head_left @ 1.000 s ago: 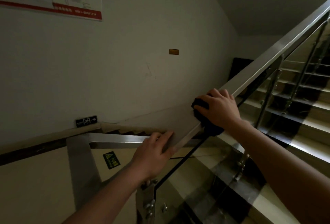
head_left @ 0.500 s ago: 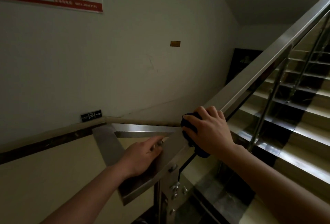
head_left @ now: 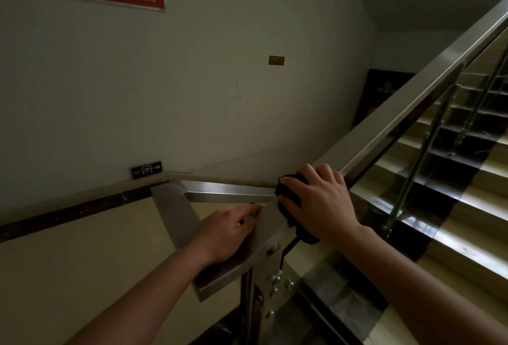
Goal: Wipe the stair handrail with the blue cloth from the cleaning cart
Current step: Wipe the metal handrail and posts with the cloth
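Now the blue cloth (head_left: 287,201) lies on the flat top of the steel handrail (head_left: 406,105), close to the corner where the sloped rail meets the level piece. The right hand (head_left: 320,203) presses it down with the fingers closed over it, and a dark tail of cloth hangs below the rail at about 6 o'clock from the hand. The left hand (head_left: 226,230) rests flat and open on the rail end, at 8 o'clock from the cloth, holding nothing.

To wipe well, I think the palm should keep even pressure, the cloth should wrap over both edges, and the stroke should follow the rail toward 2 o'clock. The left hand can steady the body.

No container is in view; the cleaning cart is not visible. Behind the glass panel (head_left: 365,251) the steps (head_left: 467,207) rise at 3 o'clock.
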